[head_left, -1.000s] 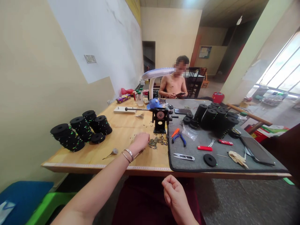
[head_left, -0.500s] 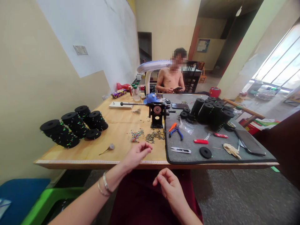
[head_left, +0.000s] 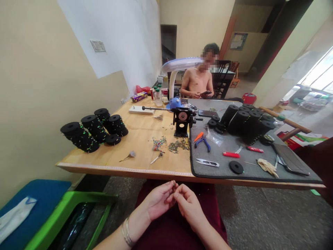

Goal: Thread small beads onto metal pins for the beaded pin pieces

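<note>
My left hand, with bangles at the wrist, is turned palm up over my lap. Its fingers are curled, and a tiny item at the fingertips is too small to name. Touching it from the right, my right hand has thumb and forefinger pinched together; what they hold cannot be made out. Beyond the table edge lie a pile of small multicoloured pieces and a pile of small dark metallic pieces. Two small brush-like tufts, one on a thin stem and one on a pale handle, rest nearer me.
Black foam spools stand at left, more at right. A black hand-cranked winder stands mid-table before a lamp. Blue pliers, thread snips and a foam disc lie on the grey mat. A person sits opposite.
My left hand has drawn back from over the table to my lap and turned palm up, meeting my right hand. The pale-handled tuft is now uncovered. The view has shifted slightly.
</note>
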